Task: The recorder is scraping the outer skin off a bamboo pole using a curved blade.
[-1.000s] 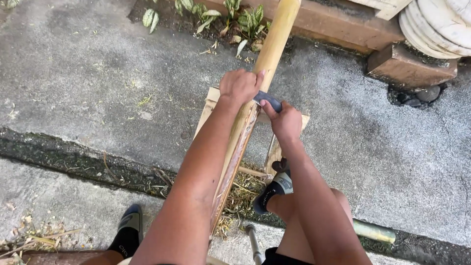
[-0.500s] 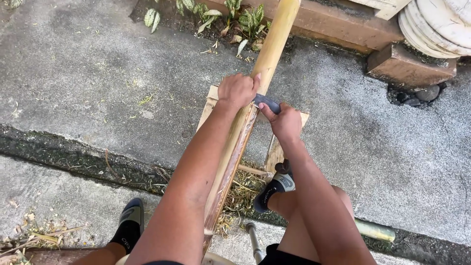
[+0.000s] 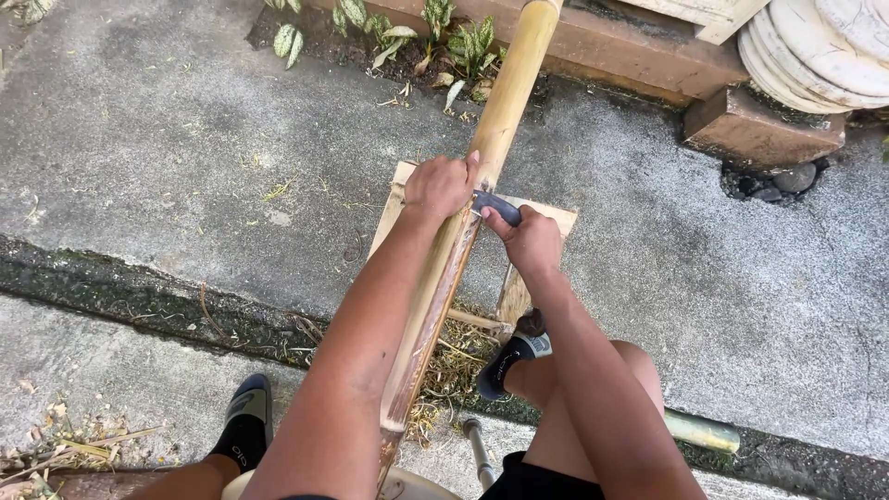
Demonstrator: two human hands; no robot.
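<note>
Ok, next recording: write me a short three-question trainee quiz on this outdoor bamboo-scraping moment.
1. True or false: both hands grip the dark-handled scraping blade that lies across the long yellow bamboo pole.
2. Which lies under the pole, where the hands are? A) a pale wooden frame B) a metal bucket C) a blue tarp
3. Fill in: the far end of the pole points toward a bed of green ______ plants.

Key
1. True: the left hand holds one end and the right hand the other.
2. A, resting on the grey concrete ground.
3. Leafy.
</note>
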